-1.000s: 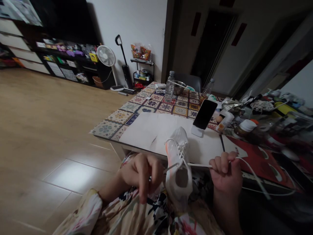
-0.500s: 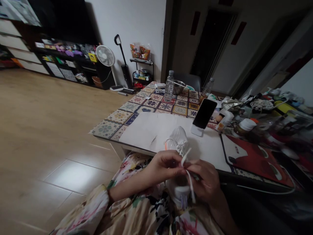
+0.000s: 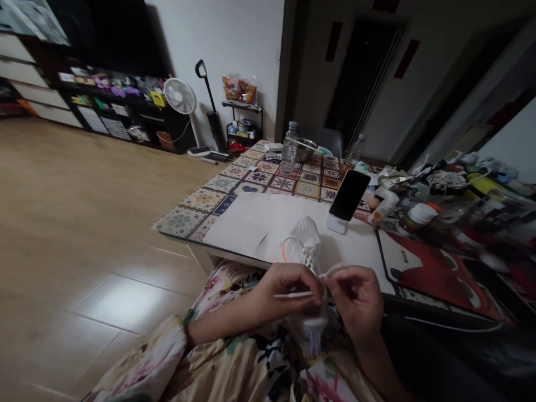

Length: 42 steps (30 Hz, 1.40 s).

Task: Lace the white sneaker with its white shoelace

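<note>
The white sneaker with an orange stripe (image 3: 305,241) lies in the person's lap, with its toe on the patterned table (image 3: 209,198), pointing to 12 o'clock. The left hand (image 3: 288,286) and right hand (image 3: 355,296) each pinch its thin white shoelace (image 3: 293,294). They hide the shoe's middle.

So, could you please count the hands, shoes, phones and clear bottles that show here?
Hands: 2, left hand and right hand, each pinching the lace
Shoe: 1
Phone: 1
Bottles: 2, one by the bowl, one behind the phone
Total: 6
</note>
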### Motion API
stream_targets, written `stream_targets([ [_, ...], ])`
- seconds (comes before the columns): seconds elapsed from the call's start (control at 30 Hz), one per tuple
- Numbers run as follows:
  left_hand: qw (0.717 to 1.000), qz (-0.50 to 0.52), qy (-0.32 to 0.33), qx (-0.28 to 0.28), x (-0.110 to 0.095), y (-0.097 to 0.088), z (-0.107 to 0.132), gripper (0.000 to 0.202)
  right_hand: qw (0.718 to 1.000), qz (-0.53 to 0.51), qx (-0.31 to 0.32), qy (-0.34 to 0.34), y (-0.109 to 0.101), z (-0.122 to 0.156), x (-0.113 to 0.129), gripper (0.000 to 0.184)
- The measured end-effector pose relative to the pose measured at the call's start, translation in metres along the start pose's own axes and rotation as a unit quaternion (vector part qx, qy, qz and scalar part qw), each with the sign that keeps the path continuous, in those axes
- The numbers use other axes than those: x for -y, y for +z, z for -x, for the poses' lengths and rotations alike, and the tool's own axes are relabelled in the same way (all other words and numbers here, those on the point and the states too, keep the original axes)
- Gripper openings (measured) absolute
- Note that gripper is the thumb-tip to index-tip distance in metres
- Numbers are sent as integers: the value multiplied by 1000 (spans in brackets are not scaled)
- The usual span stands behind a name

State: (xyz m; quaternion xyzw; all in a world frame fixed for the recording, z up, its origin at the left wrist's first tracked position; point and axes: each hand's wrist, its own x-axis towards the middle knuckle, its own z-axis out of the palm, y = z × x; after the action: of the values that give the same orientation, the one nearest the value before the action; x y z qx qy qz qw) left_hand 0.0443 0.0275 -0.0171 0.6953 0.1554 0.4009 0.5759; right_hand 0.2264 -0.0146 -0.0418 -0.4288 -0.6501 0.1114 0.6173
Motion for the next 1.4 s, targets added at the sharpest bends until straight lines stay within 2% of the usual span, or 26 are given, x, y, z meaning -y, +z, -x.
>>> stream_targets([
  [0.1, 996, -57, 47, -48, 0, -2, -1, 23, 991, 22, 126, -45, -3, -7, 4, 14],
  [0.17, 990, -86, 88, -67, -1, -4, -1, 19, 981, 29, 176, -75, -5, -11, 7, 18],
  [0.27, 986, -99, 106, -78, -4, -5, 0, 19, 979, 40, 179, -85, -3, -14, 10, 18],
  [0.4, 993, -74, 57, -75, -4, -3, -1, 27, 980, 38, 160, -109, 2, -13, 7, 12],
  [0.57, 993, -72, 11, -89, 0, -3, -1, 35, 967, 83, 142, -192, -2, -7, -1, 24],
  [0.63, 993, -73, -13, -90, 0, -3, -1, 36, 964, 102, 144, -198, -3, -5, -2, 26],
  [0.7, 993, -55, -42, -99, 1, -3, -2, 35, 974, 71, 132, -169, -2, -3, -2, 19],
  [0.77, 989, 4, -64, -134, 4, -6, -5, 35, 989, -13, 83, -118, 1, -5, -2, 10],
  [0.83, 973, 120, -65, -187, 9, -11, -10, 36, 991, -120, 20, -52, 2, -11, -4, 23],
  [0.93, 923, 306, -41, -228, 20, -28, -15, 34, 968, -247, -26, 48, -4, -22, -14, 32],
  [1.03, 900, 377, -44, -215, 29, -52, -13, 25, 945, -316, 10, 85, -19, -30, -32, 32],
  [1.1, 907, 362, -35, -212, 32, -65, -9, 27, 938, -330, 65, 81, -28, -31, -43, 36],
  [1.2, 937, 290, -49, -189, 34, -75, -1, 34, 934, -308, 157, 89, -34, -28, -51, 42],
  [1.3, 975, 166, -107, -101, 31, -73, 3, 39, 937, -250, 214, 117, -28, -26, -47, 45],
  [1.4, 983, -5, -183, -30, 23, -63, 3, 40, 948, -124, 263, 132, -21, -26, -38, 39],
])
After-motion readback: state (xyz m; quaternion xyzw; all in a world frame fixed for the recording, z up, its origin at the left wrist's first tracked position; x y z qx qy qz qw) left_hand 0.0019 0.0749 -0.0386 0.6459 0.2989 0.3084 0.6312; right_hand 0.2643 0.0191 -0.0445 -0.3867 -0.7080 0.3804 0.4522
